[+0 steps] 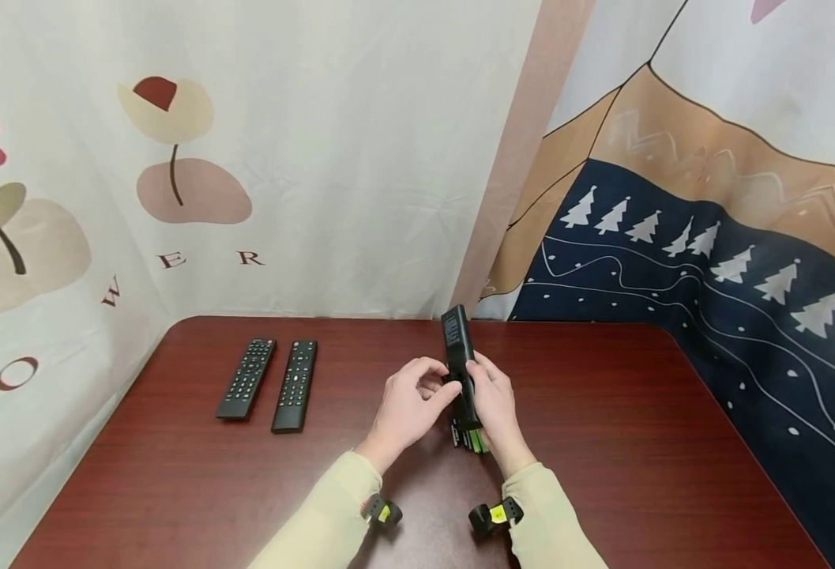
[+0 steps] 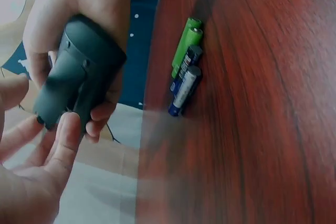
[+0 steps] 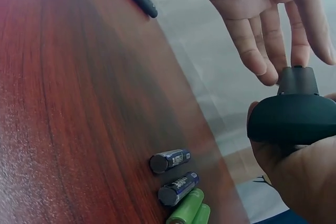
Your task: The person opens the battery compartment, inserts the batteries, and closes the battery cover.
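Observation:
My right hand (image 1: 497, 399) grips a black remote control (image 1: 457, 336) above the table, its labelled back towards me. The battery cover (image 2: 59, 85) stands tilted out from the remote's back in the left wrist view. My left hand (image 1: 410, 403) is at that cover. One of its fingertips touches the cover's free end, and the thumb lies apart from it in the right wrist view. Beneath the remote lie two green batteries (image 2: 187, 45) and two dark blue batteries (image 3: 173, 160), side by side on the tabletop.
Two more black remotes, one on the left (image 1: 248, 378) and one beside it (image 1: 295, 386), lie buttons up on the brown table (image 1: 602, 442). A printed white curtain (image 1: 360, 158) hangs behind the table, and a navy and tan cloth (image 1: 673, 261) hangs at the right.

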A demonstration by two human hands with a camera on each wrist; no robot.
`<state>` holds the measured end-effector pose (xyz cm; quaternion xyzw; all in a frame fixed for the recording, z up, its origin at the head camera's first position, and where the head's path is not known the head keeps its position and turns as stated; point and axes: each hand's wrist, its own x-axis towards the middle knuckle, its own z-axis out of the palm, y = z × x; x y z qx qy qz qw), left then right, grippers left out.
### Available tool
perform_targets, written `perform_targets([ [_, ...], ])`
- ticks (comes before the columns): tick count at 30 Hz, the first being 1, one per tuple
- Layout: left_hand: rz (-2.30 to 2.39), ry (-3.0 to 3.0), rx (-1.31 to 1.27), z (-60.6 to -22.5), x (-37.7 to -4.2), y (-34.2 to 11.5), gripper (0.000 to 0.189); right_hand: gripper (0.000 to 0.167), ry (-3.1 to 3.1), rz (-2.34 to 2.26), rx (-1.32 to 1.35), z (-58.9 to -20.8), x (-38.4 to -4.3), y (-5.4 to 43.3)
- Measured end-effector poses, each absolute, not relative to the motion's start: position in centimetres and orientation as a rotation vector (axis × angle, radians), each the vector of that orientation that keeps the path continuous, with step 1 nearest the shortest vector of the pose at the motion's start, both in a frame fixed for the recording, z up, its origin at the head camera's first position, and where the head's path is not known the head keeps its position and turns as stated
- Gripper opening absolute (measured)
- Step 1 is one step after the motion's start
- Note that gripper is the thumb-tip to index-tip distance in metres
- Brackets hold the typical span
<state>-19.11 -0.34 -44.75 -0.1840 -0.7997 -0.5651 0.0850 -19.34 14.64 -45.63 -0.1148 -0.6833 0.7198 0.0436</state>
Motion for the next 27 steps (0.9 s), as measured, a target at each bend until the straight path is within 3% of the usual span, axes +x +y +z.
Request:
perform_targets([
  [13,-1.723,-2.427,-0.319,-44.38,-18.77,0.3,0.015,0.04,-2.145,2.095,-0.296,-45.76,-18.99,14.23],
  [27,-1.608,-2.437,-0.28,-44.22,-19.37,-0.24,0.013,0.04,-2.099,2.156,-0.315,-45.67,-19.15,14.33],
])
